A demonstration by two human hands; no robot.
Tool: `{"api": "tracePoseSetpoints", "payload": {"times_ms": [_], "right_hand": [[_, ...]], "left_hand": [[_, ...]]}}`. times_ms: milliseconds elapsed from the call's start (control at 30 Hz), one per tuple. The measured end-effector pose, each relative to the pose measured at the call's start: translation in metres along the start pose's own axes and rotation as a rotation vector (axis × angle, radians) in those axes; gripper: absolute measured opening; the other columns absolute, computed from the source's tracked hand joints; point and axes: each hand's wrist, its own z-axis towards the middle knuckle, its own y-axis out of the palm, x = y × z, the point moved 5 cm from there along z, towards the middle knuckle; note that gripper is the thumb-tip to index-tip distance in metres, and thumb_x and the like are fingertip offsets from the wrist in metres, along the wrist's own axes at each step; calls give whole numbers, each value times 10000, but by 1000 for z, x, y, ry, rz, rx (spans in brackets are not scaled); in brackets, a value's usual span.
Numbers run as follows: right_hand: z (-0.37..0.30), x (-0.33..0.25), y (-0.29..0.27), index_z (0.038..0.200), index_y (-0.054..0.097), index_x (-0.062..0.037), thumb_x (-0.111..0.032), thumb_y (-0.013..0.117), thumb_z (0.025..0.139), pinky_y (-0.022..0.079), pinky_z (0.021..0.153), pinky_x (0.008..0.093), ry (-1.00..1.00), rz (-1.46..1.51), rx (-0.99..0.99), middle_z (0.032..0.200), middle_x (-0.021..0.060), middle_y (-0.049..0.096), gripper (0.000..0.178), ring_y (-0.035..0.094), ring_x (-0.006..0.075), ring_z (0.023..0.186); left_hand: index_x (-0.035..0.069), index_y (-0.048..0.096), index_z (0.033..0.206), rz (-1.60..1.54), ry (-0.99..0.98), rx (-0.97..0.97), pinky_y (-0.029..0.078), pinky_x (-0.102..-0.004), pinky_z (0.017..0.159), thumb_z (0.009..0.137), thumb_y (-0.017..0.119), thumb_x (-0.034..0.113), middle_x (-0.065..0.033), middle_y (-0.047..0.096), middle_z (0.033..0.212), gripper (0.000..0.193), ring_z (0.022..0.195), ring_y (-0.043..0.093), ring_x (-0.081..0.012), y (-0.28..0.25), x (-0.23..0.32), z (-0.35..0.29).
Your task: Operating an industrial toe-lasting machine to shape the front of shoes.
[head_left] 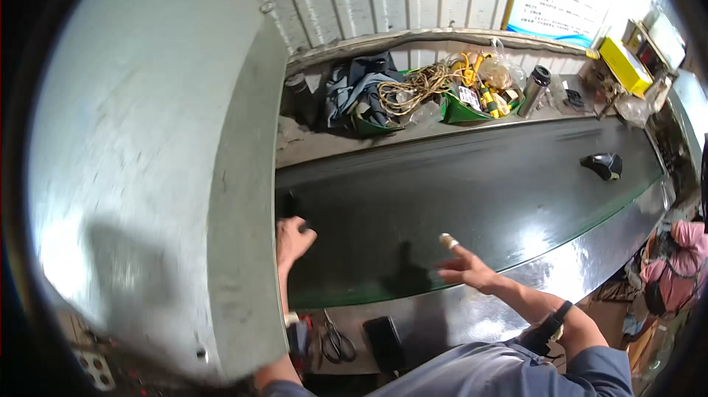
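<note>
My left hand (293, 241) is over the left end of the dark belt (413, 198), partly hidden by the large grey metal panel (247, 198). Its fingers are curled, with a small dark piece showing at the fingertips that I cannot make out. Farther right, my right hand (468, 270) hovers over the belt's near edge, fingers apart and holding nothing. White wrapping covers one of its fingertips. A shiny black curved part (605, 166) lies alone at the belt's right end, away from both hands.
Scissors (338, 344) and a black phone (383, 342) lie on the near metal ledge. Along the back shelf are dark cloth (361, 91), coiled rope (417, 89), a green bin (468, 112) of yellow items and a flask (536, 89). A yellow box (625, 65) sits far right.
</note>
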Motion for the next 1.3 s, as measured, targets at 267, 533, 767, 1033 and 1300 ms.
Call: {"api": "tracePoseSetpoints", "payload": {"times_ms": [267,533,767,1033,1300], "right_hand": [[48,-14,55,1651,94,-276,-88,760,927,463,1081,557,43,443,-43,1597,67,362,1001,505,272,1348],[-69,-9,-48,1568,308,-301,-337,643,1003,420,1078,638,101,543,101,1474,42,471,657,477,277,1351],[-153,70,-111,1489,395,-261,-257,679,984,441,1074,659,-85,829,211,1471,71,478,580,494,314,1356],[-171,91,-144,1389,497,-126,-400,603,1017,487,1049,600,-289,616,44,1344,127,592,475,579,337,1247],[-201,87,-167,1365,535,-103,-368,373,1108,451,1082,556,-189,569,319,1329,107,623,403,546,262,1298]], "left_hand": [[2,608,1338,258,-460,432,462,-489,1041,922,691,272,-252,616,1334,503,1216,586,-440,21,-188,-43],[-2,433,1496,233,-751,358,400,-465,1158,781,823,279,-298,502,1476,862,1339,519,-445,61,-304,-113],[226,355,1540,120,-849,131,361,-521,1155,701,861,207,-264,463,1463,981,1396,415,-438,48,-109,-135],[110,736,1071,63,408,277,425,-496,1064,599,782,35,-149,556,1338,480,1250,505,-380,-4,216,-197],[252,713,1118,-96,888,225,355,-507,1104,706,721,101,-112,522,1282,440,1251,464,-302,119,401,-330]]}}
